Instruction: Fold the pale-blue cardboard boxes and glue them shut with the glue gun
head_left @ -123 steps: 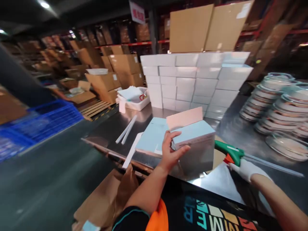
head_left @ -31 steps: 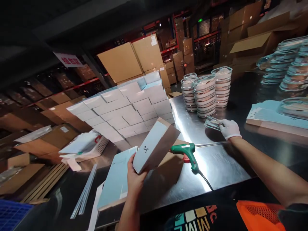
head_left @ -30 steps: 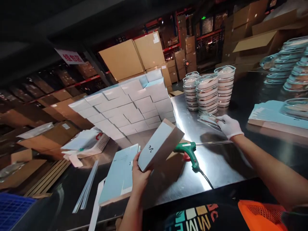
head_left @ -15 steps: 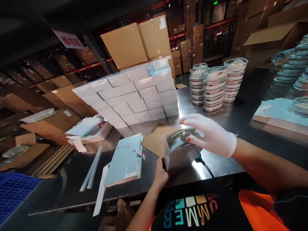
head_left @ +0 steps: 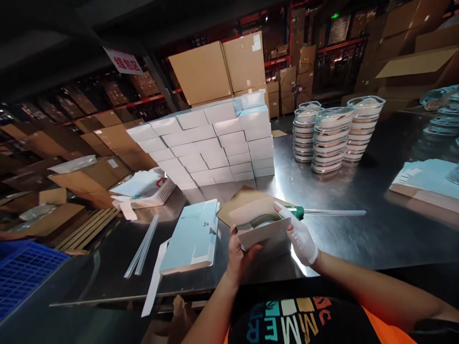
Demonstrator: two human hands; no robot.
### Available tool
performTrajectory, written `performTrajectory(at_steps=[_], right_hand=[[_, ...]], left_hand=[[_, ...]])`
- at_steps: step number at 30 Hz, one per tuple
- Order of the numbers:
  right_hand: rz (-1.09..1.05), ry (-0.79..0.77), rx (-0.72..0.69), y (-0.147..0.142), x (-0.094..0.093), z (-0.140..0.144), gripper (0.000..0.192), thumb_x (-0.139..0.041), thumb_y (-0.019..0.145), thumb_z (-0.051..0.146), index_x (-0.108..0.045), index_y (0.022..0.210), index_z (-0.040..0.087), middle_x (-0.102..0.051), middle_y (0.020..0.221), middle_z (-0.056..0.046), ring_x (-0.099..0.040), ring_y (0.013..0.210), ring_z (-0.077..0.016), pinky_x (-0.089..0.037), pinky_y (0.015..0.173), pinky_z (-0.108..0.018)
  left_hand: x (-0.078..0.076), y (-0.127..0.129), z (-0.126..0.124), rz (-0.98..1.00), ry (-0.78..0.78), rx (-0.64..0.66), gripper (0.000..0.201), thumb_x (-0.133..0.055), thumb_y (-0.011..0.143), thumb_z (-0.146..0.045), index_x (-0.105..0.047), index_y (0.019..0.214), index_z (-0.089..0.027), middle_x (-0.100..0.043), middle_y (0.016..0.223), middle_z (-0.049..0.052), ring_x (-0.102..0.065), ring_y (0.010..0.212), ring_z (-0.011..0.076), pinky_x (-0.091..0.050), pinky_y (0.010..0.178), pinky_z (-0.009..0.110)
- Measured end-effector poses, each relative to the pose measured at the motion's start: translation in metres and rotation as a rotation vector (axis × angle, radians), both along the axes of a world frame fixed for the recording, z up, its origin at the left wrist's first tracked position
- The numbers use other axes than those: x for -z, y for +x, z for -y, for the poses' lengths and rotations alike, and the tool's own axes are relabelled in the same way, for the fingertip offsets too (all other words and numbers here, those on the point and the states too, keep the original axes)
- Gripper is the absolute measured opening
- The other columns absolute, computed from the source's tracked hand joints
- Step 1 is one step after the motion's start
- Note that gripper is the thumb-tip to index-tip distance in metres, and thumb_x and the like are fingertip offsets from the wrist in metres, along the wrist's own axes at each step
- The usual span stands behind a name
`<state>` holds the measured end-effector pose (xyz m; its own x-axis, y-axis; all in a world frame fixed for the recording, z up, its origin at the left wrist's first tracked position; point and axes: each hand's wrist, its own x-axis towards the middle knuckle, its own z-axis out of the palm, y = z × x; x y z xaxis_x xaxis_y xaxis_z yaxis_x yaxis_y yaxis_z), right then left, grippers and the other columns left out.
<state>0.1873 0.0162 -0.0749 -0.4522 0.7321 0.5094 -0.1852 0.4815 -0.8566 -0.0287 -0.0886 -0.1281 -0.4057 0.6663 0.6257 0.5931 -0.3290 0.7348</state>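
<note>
Presently: open carton held at near edge of steel table, clear round container seated inside, top flap up. Judged step: loading done, closing pending; next move calls for folding flap down.
Left hand: bare, fingers curled round carton's left side.
Right hand: white-gloved, fingers closed on carton's right edge.
Glue gun: lying just behind carton.

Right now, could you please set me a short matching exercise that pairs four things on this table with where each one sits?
Things:
1. open box
2. glue gun
3. round containers
4. glue sticks

Places:
A. stacked in columns at the far right
B. lying loose, left of the flat blue cartons
C. held between the left hand and the gloved right hand
D. lying just behind the right hand

Pairs: 1-C, 2-D, 3-A, 4-B
</note>
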Motion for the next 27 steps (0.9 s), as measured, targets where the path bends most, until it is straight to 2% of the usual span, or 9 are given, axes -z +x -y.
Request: performTrajectory(at_steps=[4,7,9,12,15,18,22,25,27], right_hand=[[-0.033,0.018,0.109,-0.009,-0.008,-0.004,0.065,-0.059,0.101,0.077,-0.077,0.141,0.029,-0.065,0.159,-0.011,-0.060,0.148,-0.0368,-0.046,0.128,-0.054],[-0.006,0.042,0.092,-0.013,-0.014,-0.010,0.059,-0.064,0.098,0.075,-0.084,0.128,0.027,-0.076,0.141,-0.013,-0.070,0.134,-0.0377,-0.054,0.121,-0.055],[0.018,0.057,0.085,-0.012,-0.018,-0.013,0.060,-0.065,0.098,0.076,-0.085,0.121,0.024,-0.074,0.143,-0.015,-0.069,0.136,-0.0383,-0.052,0.122,-0.057],[0.047,0.096,0.036,-0.006,-0.021,-0.011,0.072,-0.069,0.092,0.080,-0.079,0.135,0.023,-0.061,0.161,-0.018,-0.058,0.150,-0.0400,-0.041,0.130,-0.059],[0.049,0.000,-0.076,-0.001,-0.020,-0.006,0.085,-0.067,0.089,0.085,-0.071,0.146,0.023,-0.068,0.151,-0.019,-0.062,0.145,-0.0394,-0.048,0.124,-0.056],[0.050,-0.086,-0.013,-0.006,-0.017,-0.004,0.066,-0.065,0.096,0.077,-0.073,0.133,0.023,-0.076,0.134,-0.015,-0.067,0.136,-0.0363,-0.055,0.116,-0.052],[0.037,-0.048,0.255,-0.023,-0.014,-0.007,0.042,-0.071,0.093,0.048,-0.066,0.127,0.024,-0.074,0.131,-0.012,-0.071,0.121,-0.0304,-0.056,0.113,-0.049],[0.061,-0.025,0.269,-0.021,-0.015,-0.019,0.046,-0.061,0.096,0.041,-0.058,0.139,0.025,-0.073,0.134,-0.012,-0.073,0.115,-0.0266,-0.059,0.105,-0.046],[0.231,0.028,0.279,-0.009,-0.018,-0.033,0.044,-0.050,0.103,0.042,-0.057,0.143,0.025,-0.071,0.140,-0.013,-0.073,0.118,-0.0255,-0.060,0.103,-0.043]], left_hand=[[-0.014,0.002,-0.002,0.004,0.012,0.011,0.059,-0.069,0.086,-0.081,-0.082,0.090,-0.024,-0.078,0.086,0.008,-0.075,0.095,0.0308,-0.044,0.124,0.065],[-0.020,0.007,0.000,0.050,0.019,0.003,0.060,-0.066,0.090,-0.080,-0.080,0.084,-0.022,-0.077,0.082,0.009,-0.076,0.094,0.0312,-0.047,0.120,0.063],[-0.024,0.011,0.002,0.080,0.013,0.009,0.056,-0.066,0.093,-0.075,-0.080,0.083,-0.021,-0.077,0.082,0.009,-0.076,0.096,0.0313,-0.047,0.119,0.061],[-0.030,0.015,0.005,0.067,0.027,0.026,0.052,-0.065,0.096,-0.071,-0.080,0.088,-0.022,-0.078,0.085,0.007,-0.076,0.090,0.0289,-0.044,0.122,0.062],[-0.032,0.020,0.005,0.005,0.032,0.030,0.056,-0.063,0.095,-0.074,-0.081,0.095,-0.022,-0.079,0.090,0.008,-0.075,0.089,0.0286,-0.040,0.125,0.064],[-0.028,0.027,0.003,0.054,0.024,-0.004,0.059,-0.060,0.096,-0.077,-0.077,0.101,-0.020,-0.077,0.099,0.011,-0.074,0.097,0.0297,-0.051,0.114,0.056],[-0.010,0.029,0.000,0.169,0.207,-0.099,0.071,-0.059,0.096,-0.078,-0.061,0.139,-0.022,-0.066,0.138,0.018,-0.068,0.128,0.0320,-0.056,0.107,0.045],[0.001,0.018,-0.001,0.026,0.150,-0.032,0.070,-0.070,0.089,-0.080,-0.068,0.131,-0.023,-0.068,0.132,0.016,-0.062,0.137,0.0349,-0.050,0.115,0.049],[0.003,0.010,-0.003,-0.013,0.078,-0.021,0.066,-0.077,0.085,-0.078,-0.072,0.121,-0.023,-0.071,0.121,0.013,-0.064,0.132,0.0351,-0.050,0.114,0.049]])
